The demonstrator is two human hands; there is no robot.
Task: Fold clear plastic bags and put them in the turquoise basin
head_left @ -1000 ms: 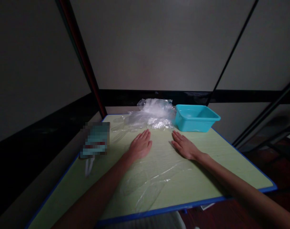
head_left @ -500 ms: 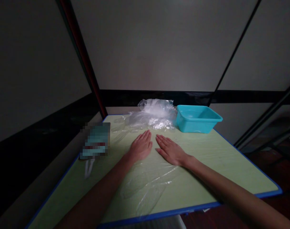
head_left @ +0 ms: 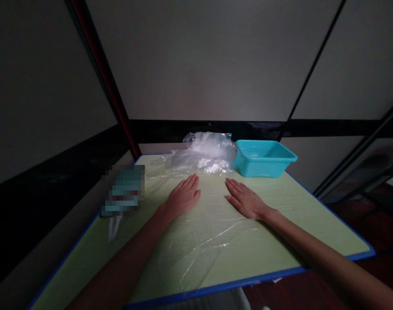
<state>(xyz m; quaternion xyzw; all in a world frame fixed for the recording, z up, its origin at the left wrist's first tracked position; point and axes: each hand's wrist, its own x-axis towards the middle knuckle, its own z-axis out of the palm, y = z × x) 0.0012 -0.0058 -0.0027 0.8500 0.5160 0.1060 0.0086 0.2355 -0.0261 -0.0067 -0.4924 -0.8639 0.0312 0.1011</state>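
Observation:
A thin clear plastic bag [head_left: 212,241] is spread out on the pale green table [head_left: 296,224], its creased lower part towards the front edge. My left hand [head_left: 184,194] lies flat, palm down, on the bag's left side, fingers stretched forward. On the other side my right hand [head_left: 246,199] rests palm down too, fingers extended and angled to the left. Neither hand grips anything. Just beyond my fingertips is a heap of crumpled clear plastic bags [head_left: 205,153]. Where the flat bag's far edge ends is hard to make out.
A turquoise plastic basin [head_left: 264,165] stands at the back right of the table. At the left edge lies a blurred-out flat item [head_left: 125,189] with a white strap [head_left: 114,227]. A wall [head_left: 202,64] rises behind the table, and blue edging borders the tabletop.
My right hand has slid to the right across the plastic, widening the gap between my hands. My left hand stays flat in nearly the same place. The camera view has shifted slightly.

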